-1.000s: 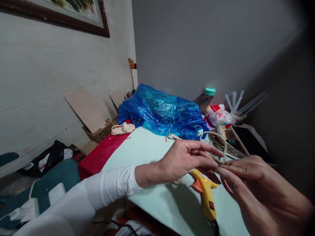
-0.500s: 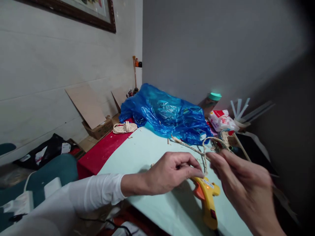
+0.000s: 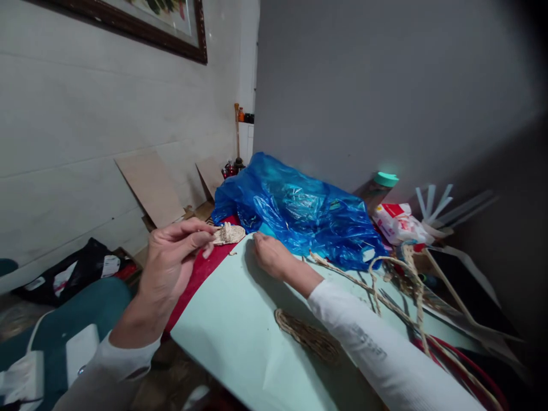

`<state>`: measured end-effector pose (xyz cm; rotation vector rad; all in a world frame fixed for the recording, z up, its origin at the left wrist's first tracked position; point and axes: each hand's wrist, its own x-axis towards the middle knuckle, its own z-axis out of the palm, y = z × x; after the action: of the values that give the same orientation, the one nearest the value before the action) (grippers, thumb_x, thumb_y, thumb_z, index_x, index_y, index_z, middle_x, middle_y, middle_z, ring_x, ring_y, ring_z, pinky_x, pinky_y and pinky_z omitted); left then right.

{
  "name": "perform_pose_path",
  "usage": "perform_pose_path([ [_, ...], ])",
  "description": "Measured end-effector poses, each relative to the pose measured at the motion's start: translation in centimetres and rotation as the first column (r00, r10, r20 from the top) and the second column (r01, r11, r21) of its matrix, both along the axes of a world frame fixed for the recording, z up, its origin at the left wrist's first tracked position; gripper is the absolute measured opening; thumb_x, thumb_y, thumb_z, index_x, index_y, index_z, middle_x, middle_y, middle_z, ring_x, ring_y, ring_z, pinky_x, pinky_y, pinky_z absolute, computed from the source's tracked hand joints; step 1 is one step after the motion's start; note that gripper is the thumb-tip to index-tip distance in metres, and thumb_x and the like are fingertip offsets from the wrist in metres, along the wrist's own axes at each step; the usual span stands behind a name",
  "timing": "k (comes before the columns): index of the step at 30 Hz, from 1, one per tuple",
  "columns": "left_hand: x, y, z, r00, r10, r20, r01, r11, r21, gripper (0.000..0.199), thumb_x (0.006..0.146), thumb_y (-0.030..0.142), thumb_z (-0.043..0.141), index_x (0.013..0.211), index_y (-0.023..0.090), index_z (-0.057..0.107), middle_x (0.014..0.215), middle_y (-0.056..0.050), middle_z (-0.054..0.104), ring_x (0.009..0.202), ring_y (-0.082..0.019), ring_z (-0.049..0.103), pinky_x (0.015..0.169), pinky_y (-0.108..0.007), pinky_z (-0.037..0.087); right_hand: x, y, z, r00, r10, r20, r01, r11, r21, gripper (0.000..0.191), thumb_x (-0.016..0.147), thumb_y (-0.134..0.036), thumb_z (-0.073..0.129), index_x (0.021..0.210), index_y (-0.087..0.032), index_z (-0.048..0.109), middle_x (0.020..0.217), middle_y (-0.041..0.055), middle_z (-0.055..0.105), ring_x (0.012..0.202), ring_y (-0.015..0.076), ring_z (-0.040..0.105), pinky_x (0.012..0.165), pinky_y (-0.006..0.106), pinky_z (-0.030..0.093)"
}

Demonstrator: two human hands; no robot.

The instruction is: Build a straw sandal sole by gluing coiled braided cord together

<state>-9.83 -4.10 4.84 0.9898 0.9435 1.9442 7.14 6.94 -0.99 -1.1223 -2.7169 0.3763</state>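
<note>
My left hand (image 3: 171, 257) is raised over the red cloth at the table's left edge, thumb and fingertips pinched together; what they hold, if anything, cannot be made out. Just beyond those fingertips lies a small woven straw sandal (image 3: 230, 233), its near end hidden behind them. My right hand (image 3: 272, 255) is curled closed above the pale table top, right of the sandal and close to the blue plastic; its fingertips are hidden. Below my right forearm rests a woven straw sole (image 3: 306, 337), partly covered by the sleeve.
A crumpled blue plastic sheet (image 3: 299, 200) covers the back of the table (image 3: 222, 319). Straw rope (image 3: 398, 311) trails along the right side, beside a tissue pack (image 3: 400, 222) and a bottle with a green lid (image 3: 385, 180). A teal chair (image 3: 98, 302) stands at left.
Both hands have moved left and away from the rope, toward the sandal. The yellow glue gun is no longer visible. The woven sole on the table has come into view.
</note>
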Motion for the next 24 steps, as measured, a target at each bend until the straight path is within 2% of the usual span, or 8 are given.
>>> perform_pose_path([
  [3, -1.3, 0.5, 0.0, 1.000, 0.000, 0.016, 0.000, 1.000, -0.014, 0.007, 0.066, 0.013, 0.079, 0.061, 0.016, 0.076, 0.057, -0.003, 0.067, 0.040, -0.006, 0.044, 0.039, -0.020, 0.037, -1.3, -0.9, -0.8, 0.998, 0.049, 0.028, -0.051, 0.998, 0.045, 0.037, 0.098, -0.036, 0.061, 0.128, -0.015, 0.057, 0.128, 0.0112, 0.058, 0.111, 0.0240, 0.060, 0.093, 0.045, 0.054],
  [7, -2.3, 1.3, 0.4, 0.999, -0.045, 0.008, 0.045, 0.998, -0.032, 0.016, 0.072, 0.021, 0.079, 0.059, 0.014, 0.072, 0.046, -0.001, 0.056, 0.038, -0.007, 0.042, 0.036, -0.020, 0.027, -2.4, -4.4, -1.4, 0.978, 0.206, 0.030, -0.208, 0.976, 0.069, 0.044, 0.099, -0.039, 0.059, 0.136, -0.015, 0.053, 0.139, 0.0138, 0.051, 0.125, 0.0287, 0.054, 0.103, 0.052, 0.047],
  [9, -2.3, 1.5, 1.1, 0.997, -0.075, 0.007, 0.075, 0.997, -0.009, 0.021, 0.072, 0.024, 0.079, 0.057, 0.016, 0.068, 0.040, 0.002, 0.046, 0.039, -0.007, 0.038, 0.036, -0.020, 0.024, -3.0, -6.8, -1.6, 0.945, 0.325, 0.034, -0.327, 0.943, 0.067, 0.057, 0.101, -0.040, 0.053, 0.143, -0.002, 0.045, 0.146, 0.0237, 0.044, 0.136, 0.0327, 0.044, 0.112, 0.048, 0.041],
  [11, -2.2, 1.7, 2.2, 0.994, -0.108, -0.004, 0.108, 0.994, 0.028, 0.027, 0.074, 0.029, 0.079, 0.055, 0.016, 0.065, 0.037, 0.004, 0.036, 0.039, -0.007, 0.031, 0.037, -0.021, 0.020, -3.5, -9.3, -1.8, 0.884, 0.466, 0.035, -0.468, 0.881, 0.072, 0.061, 0.102, -0.039, 0.050, 0.142, 0.008, 0.043, 0.148, 0.0286, 0.041, 0.140, 0.0339, 0.040, 0.118, 0.042, 0.035],
  [13, -2.1, 1.7, 3.5, 0.992, -0.125, -0.023, 0.127, 0.989, 0.075, 0.036, 0.076, 0.032, 0.079, 0.050, 0.015, 0.061, 0.036, 0.004, 0.033, 0.039, -0.005, 0.027, 0.037, -0.021, 0.017, -3.7, -11.7, -1.7, 0.797, 0.603, 0.034, -0.603, 0.793, 0.088, 0.048, 0.102, -0.030, 0.048, 0.136, 0.004, 0.051, 0.144, 0.0237, 0.049, 0.137, 0.0297, 0.044, 0.118, 0.038, 0.035],
  [17, -1.4, 1.7, 6.1, 0.986, -0.078, -0.145, 0.108, 0.971, 0.214, 0.030, 0.077, 0.026, 0.081, 0.055, 0.015, 0.065, 0.045, 0.004, 0.046, 0.043, -0.005, 0.033, 0.039, -0.023, 0.020, -3.3, -15.0, -0.7, 0.660, 0.750, 0.027, -0.749, 0.656, 0.095, 0.023, 0.101, -0.023, 0.050, 0.116, -0.013, 0.064, 0.111, 0.0060, 0.069, 0.104, 0.0155, 0.063, 0.084, 0.022, 0.055],
  [20, -0.5, 2.1, 7.4, 0.954, -0.017, -0.299, 0.093, 0.966, 0.242, 0.010, 0.072, 0.010, 0.081, 0.068, 0.016, 0.074, 0.064, 0.002, 0.066, 0.052, -0.008, 0.051, 0.046, -0.024, 0.036, -3.3, -14.5, 0.1, 0.701, 0.712, 0.047, -0.712, 0.693, 0.112, 0.014, 0.099, -0.018, 0.052, 0.101, -0.012, 0.065, 0.095, 0.0051, 0.069, 0.088, 0.0184, 0.063, 0.075, 0.028, 0.055],
  [24, 1.4, 2.5, 8.4, 0.906, -0.025, -0.422, 0.153, 0.950, 0.272, 0.023, 0.066, -0.005, 0.075, 0.072, 0.017, 0.078, 0.069, 0.003, 0.071, 0.063, -0.008, 0.061, 0.057, -0.020, 0.047, -5.4, -10.8, 0.1, 0.861, 0.507, 0.035, -0.505, 0.845, 0.177, 0.030, 0.099, -0.018, 0.054, 0.125, -0.004, 0.056, 0.131, 0.0185, 0.056, 0.118, 0.0266, 0.056, 0.098, 0.043, 0.051],
])
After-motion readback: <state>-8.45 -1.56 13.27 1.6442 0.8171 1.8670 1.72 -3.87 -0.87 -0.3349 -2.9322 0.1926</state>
